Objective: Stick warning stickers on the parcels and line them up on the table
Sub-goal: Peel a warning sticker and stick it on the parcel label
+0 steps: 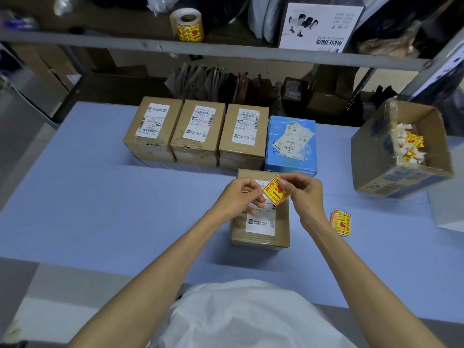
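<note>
A yellow and red warning sticker is pinched between my left hand and my right hand, just above a brown parcel with a white shipping label. Behind it stand three brown parcels in a row, with a blue parcel at the row's right end. None of the four shows a warning sticker on top. Loose warning stickers lie in a small pile on the table to the right of my right hand.
The table has a light blue cover. An open cardboard box holding crumpled sticker backings stands at the right. A roll of warning stickers and a white carton sit on the shelf behind.
</note>
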